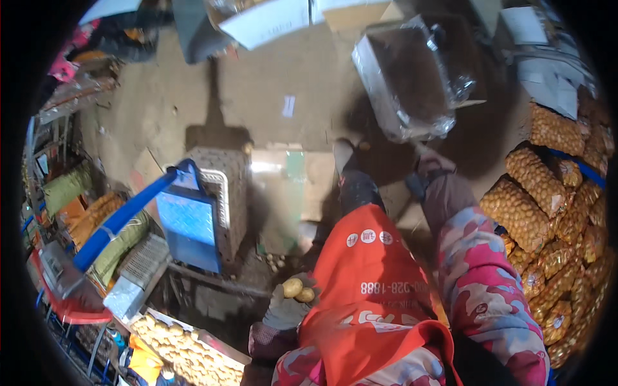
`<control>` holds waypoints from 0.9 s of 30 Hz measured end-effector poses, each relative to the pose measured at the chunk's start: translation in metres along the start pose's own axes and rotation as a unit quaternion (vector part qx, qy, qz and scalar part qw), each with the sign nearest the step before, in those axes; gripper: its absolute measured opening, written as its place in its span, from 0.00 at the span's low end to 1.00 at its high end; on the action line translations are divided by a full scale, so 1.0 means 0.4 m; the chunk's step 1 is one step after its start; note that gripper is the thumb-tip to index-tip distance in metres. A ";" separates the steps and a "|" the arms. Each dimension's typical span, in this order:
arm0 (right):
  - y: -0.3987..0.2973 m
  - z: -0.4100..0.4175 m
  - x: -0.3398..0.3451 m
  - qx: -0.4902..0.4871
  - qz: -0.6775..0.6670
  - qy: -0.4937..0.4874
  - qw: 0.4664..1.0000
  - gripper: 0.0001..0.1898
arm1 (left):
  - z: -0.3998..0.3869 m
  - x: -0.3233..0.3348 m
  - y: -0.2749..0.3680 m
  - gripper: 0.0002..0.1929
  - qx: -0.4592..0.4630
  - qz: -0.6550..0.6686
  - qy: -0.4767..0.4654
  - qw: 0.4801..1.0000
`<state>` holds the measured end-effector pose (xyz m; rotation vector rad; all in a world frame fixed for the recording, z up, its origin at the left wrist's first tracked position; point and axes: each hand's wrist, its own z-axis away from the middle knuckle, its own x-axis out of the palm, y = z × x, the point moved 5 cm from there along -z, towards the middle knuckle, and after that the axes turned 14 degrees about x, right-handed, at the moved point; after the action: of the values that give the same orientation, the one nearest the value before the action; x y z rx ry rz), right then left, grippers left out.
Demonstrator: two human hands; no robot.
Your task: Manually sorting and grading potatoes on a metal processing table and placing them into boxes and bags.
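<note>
Two potatoes [298, 290] lie in the fingers of my left hand [285, 309], which wears a grey glove, low in the view beside my red apron [369, 270]. My right arm, in a camouflage-patterned sleeve with a dark cuff, reaches forward. At its end my right hand [433, 161], dim and blurred, is at the near end of a carton lined with clear plastic [379, 82]; it seems to hold the plastic. The inside of the carton is dark brown.
Net sacks of potatoes [516, 214] are piled at the right. At the left stand a scale with a blue display [186, 222] and blue post, a perforated crate [236, 193] and a carton of potatoes [193, 350]. Flattened cardboard [275, 193] lies on the floor near my shoes. Open cartons [265, 24] stand ahead.
</note>
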<state>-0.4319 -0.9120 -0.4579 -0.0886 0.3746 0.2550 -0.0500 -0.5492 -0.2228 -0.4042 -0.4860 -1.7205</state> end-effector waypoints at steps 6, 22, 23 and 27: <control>-0.120 -0.263 0.062 0.027 -0.162 -0.010 0.986 0.26 | -0.113 0.025 -0.103 0.39 -0.059 0.084 0.058 0.993; 0.027 0.140 -0.050 -0.040 -0.116 -0.062 0.991 0.31 | -0.260 0.388 0.046 0.40 0.007 -0.014 -0.132 0.991; 0.050 0.187 -0.061 -0.036 -0.075 -0.045 0.996 0.30 | -0.235 0.411 0.052 0.39 0.009 -0.008 -0.133 0.991; 0.139 0.424 -0.095 -0.051 0.091 0.022 0.994 0.26 | -0.106 0.415 0.064 0.31 0.060 0.038 -0.148 0.986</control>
<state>-0.4214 -0.8447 -0.2887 -0.1614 0.4145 0.4535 -0.0580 -0.7141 -0.1706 -0.5883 -0.7752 -1.5545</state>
